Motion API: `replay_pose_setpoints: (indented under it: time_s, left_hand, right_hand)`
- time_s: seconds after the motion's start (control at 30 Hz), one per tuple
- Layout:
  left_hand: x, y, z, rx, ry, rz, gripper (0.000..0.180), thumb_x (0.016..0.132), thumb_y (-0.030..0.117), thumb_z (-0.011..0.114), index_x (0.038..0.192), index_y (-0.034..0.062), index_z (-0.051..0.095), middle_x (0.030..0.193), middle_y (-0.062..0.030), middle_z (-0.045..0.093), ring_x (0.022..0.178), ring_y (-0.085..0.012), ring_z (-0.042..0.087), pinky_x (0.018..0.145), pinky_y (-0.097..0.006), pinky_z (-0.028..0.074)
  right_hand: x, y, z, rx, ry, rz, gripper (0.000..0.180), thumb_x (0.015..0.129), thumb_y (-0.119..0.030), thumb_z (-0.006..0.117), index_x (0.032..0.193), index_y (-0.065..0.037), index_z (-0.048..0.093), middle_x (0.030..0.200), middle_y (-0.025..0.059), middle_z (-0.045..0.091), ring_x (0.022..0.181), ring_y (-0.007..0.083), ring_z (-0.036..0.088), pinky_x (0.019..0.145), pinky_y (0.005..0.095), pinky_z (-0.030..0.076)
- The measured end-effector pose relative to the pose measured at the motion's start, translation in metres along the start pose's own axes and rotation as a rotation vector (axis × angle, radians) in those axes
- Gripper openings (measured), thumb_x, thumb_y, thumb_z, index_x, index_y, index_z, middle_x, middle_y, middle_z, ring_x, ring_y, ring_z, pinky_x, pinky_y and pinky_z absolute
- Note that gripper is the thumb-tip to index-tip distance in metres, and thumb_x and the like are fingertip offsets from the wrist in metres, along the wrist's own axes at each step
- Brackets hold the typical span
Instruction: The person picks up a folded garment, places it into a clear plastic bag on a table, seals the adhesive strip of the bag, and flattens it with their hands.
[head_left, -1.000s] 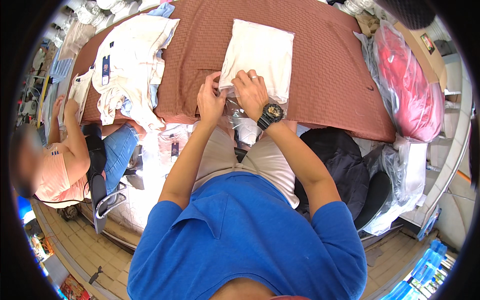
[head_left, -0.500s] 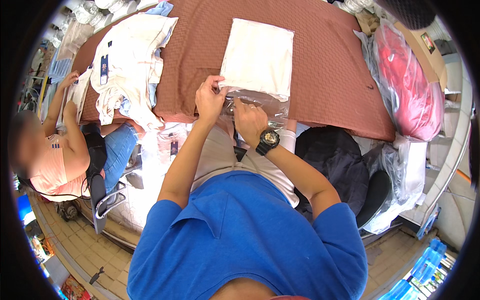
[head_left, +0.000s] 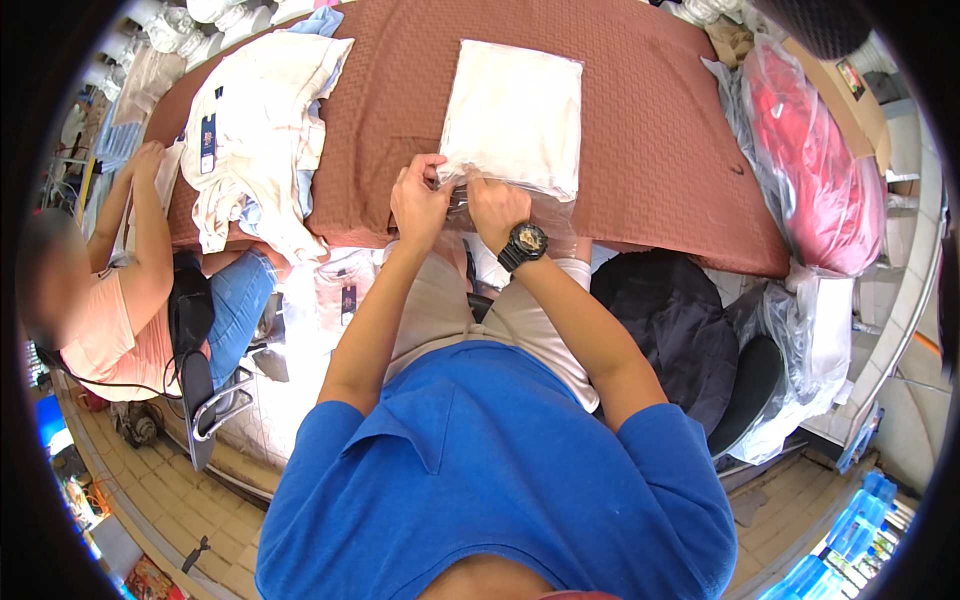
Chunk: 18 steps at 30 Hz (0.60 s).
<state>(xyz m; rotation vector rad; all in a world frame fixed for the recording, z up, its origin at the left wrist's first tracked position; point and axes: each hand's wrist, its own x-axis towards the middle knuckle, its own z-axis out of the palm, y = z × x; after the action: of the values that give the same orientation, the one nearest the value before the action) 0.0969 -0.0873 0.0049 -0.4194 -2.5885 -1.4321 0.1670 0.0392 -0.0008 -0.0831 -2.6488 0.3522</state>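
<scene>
A folded cream-white garment (head_left: 514,112) lies flat on the brown-covered table, inside a clear plastic bag (head_left: 552,210) whose loose end hangs toward me over the near edge. At the near left corner of the garment, my left hand (head_left: 420,203) pinches the bag between thumb and fingers. Close beside it, my right hand (head_left: 498,212), with a black watch on the wrist, has its fingers curled down onto the bag's near end. Those fingers are closed on the plastic right at the garment's lower edge; their tips are partly hidden.
Loose cream shirts (head_left: 262,125) with a dark tag lie on the table (head_left: 385,80) to the left. Beyond them a seated person (head_left: 150,270) handles cloth. A bag of red cloth (head_left: 808,170) stands at the right, and a black bundle (head_left: 655,320) sits below the table's edge.
My right hand has moved away from me and up to the garment's near edge, drawing the bag's loose end with it. My left hand stays nearly still. The seated person's hands have shifted.
</scene>
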Motion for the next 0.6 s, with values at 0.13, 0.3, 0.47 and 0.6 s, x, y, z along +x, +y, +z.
replay_pose_setpoints:
  time_s: [0.13,0.3,0.47,0.6]
  left_hand:
    - [-0.001,0.002,0.001,0.018,0.012,-0.004,0.028,0.076,0.006,0.079,0.102,0.0113,0.071,0.084,-0.0049,0.068,0.073,-0.0247,0.063,0.068,-0.04,0.05]
    - [0.005,0.002,0.001,0.039,0.005,-0.038,0.022,0.077,0.007,0.077,0.096,0.0092,0.066,0.082,-0.0078,0.069,0.071,-0.0295,0.066,0.066,-0.043,0.051]
    - [0.01,-0.002,0.0,0.14,0.0,0.021,0.02,0.082,0.013,0.078,0.097,0.0058,0.067,0.078,-0.0098,0.071,0.066,-0.026,0.067,0.065,-0.04,0.052]
    - [0.002,0.007,-0.014,0.012,-0.078,0.131,0.023,0.082,0.006,0.078,0.104,0.004,0.07,0.084,-0.0127,0.071,0.067,-0.0252,0.068,0.064,-0.038,0.053]
  right_hand:
    - [-0.004,0.0,-0.003,0.061,0.089,-0.016,0.036,0.091,-0.012,0.063,0.126,-0.006,0.067,0.075,0.0092,0.07,0.06,0.0262,0.069,0.052,0.0396,0.054]
    - [-0.009,0.001,-0.004,0.091,0.129,-0.015,0.033,0.092,-0.013,0.065,0.124,-0.008,0.069,0.074,0.0086,0.071,0.058,0.0269,0.068,0.052,0.0403,0.053]
    - [-0.006,-0.003,0.003,0.104,0.104,0.038,0.03,0.094,-0.015,0.064,0.123,-0.009,0.07,0.076,0.0094,0.072,0.06,0.0284,0.069,0.053,0.0409,0.054]
    - [-0.011,0.001,0.008,0.133,0.124,0.049,0.03,0.096,-0.016,0.062,0.124,-0.01,0.071,0.077,0.01,0.072,0.062,0.03,0.07,0.054,0.0428,0.054]
